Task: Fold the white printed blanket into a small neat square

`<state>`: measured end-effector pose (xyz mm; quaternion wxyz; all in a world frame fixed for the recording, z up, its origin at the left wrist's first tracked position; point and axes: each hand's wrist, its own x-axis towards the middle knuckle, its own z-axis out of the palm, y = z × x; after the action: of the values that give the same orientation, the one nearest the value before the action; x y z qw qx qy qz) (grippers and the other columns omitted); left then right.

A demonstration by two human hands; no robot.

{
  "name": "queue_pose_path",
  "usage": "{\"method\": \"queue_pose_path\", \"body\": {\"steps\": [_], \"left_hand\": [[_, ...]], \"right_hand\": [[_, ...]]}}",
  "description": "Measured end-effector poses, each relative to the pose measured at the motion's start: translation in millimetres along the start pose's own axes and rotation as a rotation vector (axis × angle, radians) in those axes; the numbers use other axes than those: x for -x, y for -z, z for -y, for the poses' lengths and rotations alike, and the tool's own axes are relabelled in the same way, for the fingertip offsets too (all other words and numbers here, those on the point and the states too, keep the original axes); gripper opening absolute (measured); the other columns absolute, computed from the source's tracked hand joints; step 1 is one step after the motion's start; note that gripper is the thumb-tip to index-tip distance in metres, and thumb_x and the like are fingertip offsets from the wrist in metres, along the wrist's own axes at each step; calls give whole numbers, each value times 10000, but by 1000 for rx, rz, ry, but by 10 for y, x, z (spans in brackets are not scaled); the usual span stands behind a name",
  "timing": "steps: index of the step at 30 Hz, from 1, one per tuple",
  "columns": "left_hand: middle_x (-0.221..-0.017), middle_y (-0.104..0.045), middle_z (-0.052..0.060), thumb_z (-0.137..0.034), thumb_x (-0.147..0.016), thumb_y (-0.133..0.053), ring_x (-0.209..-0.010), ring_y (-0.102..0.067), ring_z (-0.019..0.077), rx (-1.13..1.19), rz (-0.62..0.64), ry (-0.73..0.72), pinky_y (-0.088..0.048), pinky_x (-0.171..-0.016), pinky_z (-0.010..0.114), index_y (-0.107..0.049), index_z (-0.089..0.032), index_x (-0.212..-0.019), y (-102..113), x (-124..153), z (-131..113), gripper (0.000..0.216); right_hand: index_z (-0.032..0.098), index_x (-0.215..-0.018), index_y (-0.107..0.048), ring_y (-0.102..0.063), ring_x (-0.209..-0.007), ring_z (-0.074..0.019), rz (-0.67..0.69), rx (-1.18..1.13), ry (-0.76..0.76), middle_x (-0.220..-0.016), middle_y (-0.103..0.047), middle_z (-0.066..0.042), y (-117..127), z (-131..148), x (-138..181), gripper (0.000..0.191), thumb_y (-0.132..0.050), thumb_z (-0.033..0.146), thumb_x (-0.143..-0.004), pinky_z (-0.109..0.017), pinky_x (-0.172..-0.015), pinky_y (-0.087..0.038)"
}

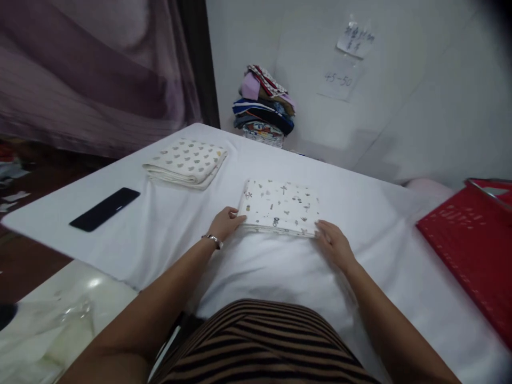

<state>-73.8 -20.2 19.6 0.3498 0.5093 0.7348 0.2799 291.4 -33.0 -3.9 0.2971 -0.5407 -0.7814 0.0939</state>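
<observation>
A folded white cloth with small printed figures [282, 207] lies on the white sheet [280, 266] in front of me. My left hand [226, 223] grips its near left corner, fingers curled under the edge. My right hand [334, 242] rests at its near right corner, fingers touching the fold and slightly bent. A bracelet circles my left wrist.
A second folded cloth with heart prints [186, 162] lies to the far left. A black phone [104, 208] rests near the left edge. A pile of coloured fabrics [264, 106] stands against the wall. A red basket [472, 245] sits at the right.
</observation>
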Motion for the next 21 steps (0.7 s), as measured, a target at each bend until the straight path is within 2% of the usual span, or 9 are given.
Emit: {"method": "queue_pose_path", "body": {"steps": [2, 4, 6, 8, 12, 17, 19, 21], "left_hand": [[-705, -620, -9, -464, -674, -628, -611, -580, 127, -43, -46, -28, -418, -581, 236, -547, -190, -986, -5, -16, -7, 424], [-710, -621, -15, -461, -666, -625, -608, -582, 132, -66, -50, -40, -425, -586, 243, -550, -194, -1002, -5, -35, -23, 435], [-684, -617, -17, -453, -666, -618, -588, -579, 136, -49, -19, -16, -432, -569, 246, -549, -185, -1022, -3, -52, -40, 451], [-659, -611, -12, -472, -663, -612, -582, -582, 147, -29, 1, 13, -437, -545, 249, -551, -175, -1034, -4, -63, -49, 479], [-624, -605, 1, -525, -654, -603, -582, -590, 175, -2, 9, 62, -442, -511, 266, -557, -160, -1045, -12, -81, -35, 537], [-611, -598, -9, -492, -639, -611, -584, -585, 177, -38, -6, 24, -439, -517, 271, -564, -164, -1036, -28, -108, -4, 517], [-603, -593, -16, -482, -634, -612, -581, -577, 173, -46, -9, 31, -429, -515, 266, -565, -175, -1023, -38, -113, -2, 497], [-615, -594, -20, -472, -629, -614, -578, -569, 166, -28, -31, 37, -423, -513, 262, -567, -189, -1002, -48, -111, -4, 471]], "right_hand": [[175, -1070, -620, -571, -1032, -228, -58, -114, -246, -1138, -618, -107, 57, -38, 10, 366, -466, 423, -849, -378, -857, -479], [169, -1004, -624, -622, -830, -189, -61, -274, -501, -1005, -659, -92, 121, -55, -9, 338, -480, 419, -828, -309, -687, -514], [166, -905, -622, -598, -628, -138, -1, -436, -686, -853, -670, -64, 178, -55, -51, 277, -512, 400, -804, -246, -530, -477], [163, -790, -601, -542, -513, -100, 82, -549, -782, -744, -654, -41, 217, -40, -104, 227, -551, 384, -784, -206, -437, -412], [162, -687, -560, -493, -449, -77, 202, -610, -837, -599, -610, -13, 230, 10, -208, 241, -617, 386, -758, -177, -382, -345], [158, -664, -572, -434, -403, -70, 304, -505, -834, -465, -537, 25, 242, 45, -349, 236, -700, 353, -699, -185, -371, -309], [160, -632, -562, -420, -395, -68, 309, -487, -811, -433, -508, 35, 263, 46, -417, 214, -712, 303, -684, -187, -372, -294], [165, -615, -538, -418, -396, -67, 258, -552, -779, -420, -490, 43, 275, 37, -478, 201, -699, 258, -693, -186, -377, -294]]}}
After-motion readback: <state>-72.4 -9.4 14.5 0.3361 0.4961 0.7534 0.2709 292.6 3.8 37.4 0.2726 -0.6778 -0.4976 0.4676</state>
